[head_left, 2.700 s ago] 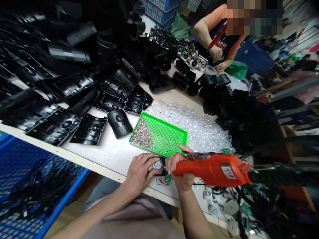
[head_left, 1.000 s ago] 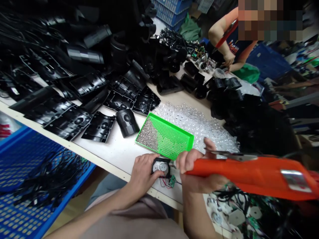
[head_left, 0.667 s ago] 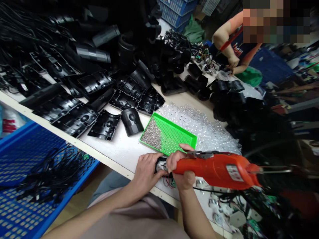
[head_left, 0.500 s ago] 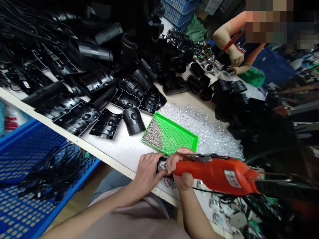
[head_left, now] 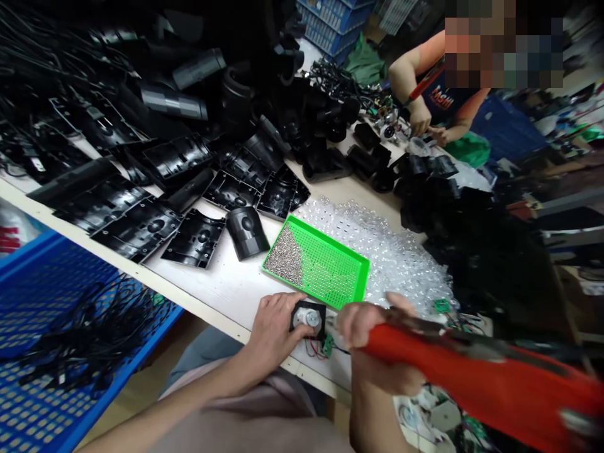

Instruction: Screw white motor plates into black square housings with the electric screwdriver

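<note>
My left hand is closed on a small black housing part at the table's front edge; a pale round piece shows in its middle. Red wires and a small green circuit board lie beside that part. My right hand is wrapped round a red-orange electric screwdriver, blurred by motion, its tip end toward the housing part and apart from it. Just beyond both hands stands a green tray with a heap of small screws at its left end.
Black plastic shells cover the left and back of the table. Clear plastic pieces lie piled right of the tray. A blue crate with black cables stands at lower left. Across the table a co-worker's hands handle parts.
My right hand has pulled the screwdriver back to the right and down, off the housing part, which shows more fully. My left hand stays on it. The view has shifted slightly.
</note>
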`<state>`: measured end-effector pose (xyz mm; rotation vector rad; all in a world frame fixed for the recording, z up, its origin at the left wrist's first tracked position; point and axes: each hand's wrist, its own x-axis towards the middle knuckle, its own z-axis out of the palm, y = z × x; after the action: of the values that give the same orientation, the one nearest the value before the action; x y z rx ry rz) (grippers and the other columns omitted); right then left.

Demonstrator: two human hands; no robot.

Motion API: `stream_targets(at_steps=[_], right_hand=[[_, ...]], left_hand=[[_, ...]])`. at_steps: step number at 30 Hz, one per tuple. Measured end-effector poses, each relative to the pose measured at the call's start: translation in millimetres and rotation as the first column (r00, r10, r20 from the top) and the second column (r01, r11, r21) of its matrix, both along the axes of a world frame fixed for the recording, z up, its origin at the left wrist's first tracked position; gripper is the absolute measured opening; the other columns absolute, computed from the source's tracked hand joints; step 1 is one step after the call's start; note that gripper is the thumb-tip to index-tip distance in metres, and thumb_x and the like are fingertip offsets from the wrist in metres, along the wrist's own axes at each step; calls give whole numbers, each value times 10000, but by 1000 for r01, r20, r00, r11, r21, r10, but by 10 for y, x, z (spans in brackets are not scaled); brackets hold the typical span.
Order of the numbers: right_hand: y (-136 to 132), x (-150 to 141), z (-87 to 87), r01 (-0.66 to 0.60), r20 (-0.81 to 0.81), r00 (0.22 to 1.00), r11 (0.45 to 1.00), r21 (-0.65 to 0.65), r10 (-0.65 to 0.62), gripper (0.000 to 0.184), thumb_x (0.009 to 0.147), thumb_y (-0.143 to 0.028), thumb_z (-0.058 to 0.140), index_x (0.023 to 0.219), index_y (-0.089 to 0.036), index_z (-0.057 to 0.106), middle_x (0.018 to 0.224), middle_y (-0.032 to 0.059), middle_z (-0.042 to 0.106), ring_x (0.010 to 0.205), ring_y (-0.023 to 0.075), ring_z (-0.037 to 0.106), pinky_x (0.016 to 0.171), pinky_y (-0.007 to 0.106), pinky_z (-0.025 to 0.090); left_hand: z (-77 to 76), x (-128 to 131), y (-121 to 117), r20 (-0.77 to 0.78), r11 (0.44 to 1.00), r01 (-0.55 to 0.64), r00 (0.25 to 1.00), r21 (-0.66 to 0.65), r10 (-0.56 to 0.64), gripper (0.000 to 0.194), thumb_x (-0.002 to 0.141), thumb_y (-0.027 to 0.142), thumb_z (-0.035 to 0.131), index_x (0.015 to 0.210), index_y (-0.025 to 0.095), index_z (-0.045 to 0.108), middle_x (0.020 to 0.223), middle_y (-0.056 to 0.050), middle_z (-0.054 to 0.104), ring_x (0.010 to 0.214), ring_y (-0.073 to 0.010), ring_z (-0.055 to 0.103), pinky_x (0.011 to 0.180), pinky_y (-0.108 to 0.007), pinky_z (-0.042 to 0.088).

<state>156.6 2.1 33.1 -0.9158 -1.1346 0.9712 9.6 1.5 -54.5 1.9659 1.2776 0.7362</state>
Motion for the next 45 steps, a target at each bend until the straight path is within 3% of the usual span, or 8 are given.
stream_targets(at_steps=[3,10,20,23,27,31,35,45], right_hand=[[181,134,-3,86,-77,994,986,143,-75,471,817,-589,587,1200,-321,535,540,-75,464,392,109,412,420,253,390],[454,170,-419,172,-81,982,985,9,-171,474,736,-619,623,1055,-284,521,510,-102,436,366,101,378,369,216,334],[450,186,-544,124,-63,990,992,-12,-124,477,717,-608,646,1012,-253,525,509,-101,474,358,99,405,378,221,355],[458,171,-461,120,-46,992,992,-23,-121,490,712,-592,663,1053,-269,523,515,-102,477,361,96,398,369,215,341],[376,59,-78,201,-114,973,979,-16,-202,572,699,-684,635,1109,-297,538,495,-99,431,344,107,371,359,240,340],[195,-152,194,82,-179,981,997,9,-79,665,742,-813,450,1159,-307,557,477,-74,439,313,117,347,360,271,335],[64,-326,81,-14,-157,987,1000,-4,13,737,723,-863,384,1174,-310,569,494,-70,445,351,119,374,394,266,350],[45,-379,-123,-48,-168,985,999,-15,45,689,637,-781,625,1133,-302,615,501,-80,475,374,114,405,425,270,438]], left_hand=[[-11,6,2,-20,1000,-5,1000,31,6,433,821,337,701,1193,225,512,1110,-56,678,1030,-274,598,866,-416,403],[-38,-8,5,-16,997,-1,1000,74,3,440,818,316,714,1188,249,486,1100,-49,679,1028,-277,610,851,-411,405],[-24,-8,13,-36,999,10,999,43,-8,447,808,351,725,1179,230,507,1097,-57,677,1026,-276,606,855,-405,398],[-12,-7,13,-36,999,10,999,33,-9,452,810,358,727,1184,228,509,1099,-59,679,1031,-277,604,855,-409,397],[5,2,6,-13,999,15,1000,44,-14,456,810,365,726,1188,222,514,1091,-57,684,1038,-271,601,861,-408,399],[48,13,4,6,1000,-2,1000,-5,2,380,819,319,708,1149,229,543,1075,-44,682,1046,-256,602,891,-408,397],[77,12,4,3,999,0,1000,-44,0,365,810,286,705,1136,219,555,1068,-49,683,1027,-259,607,875,-410,400],[59,8,-5,9,999,-2,1000,-34,2,350,829,239,650,1168,219,563,1077,-45,684,1022,-249,603,872,-403,395]])
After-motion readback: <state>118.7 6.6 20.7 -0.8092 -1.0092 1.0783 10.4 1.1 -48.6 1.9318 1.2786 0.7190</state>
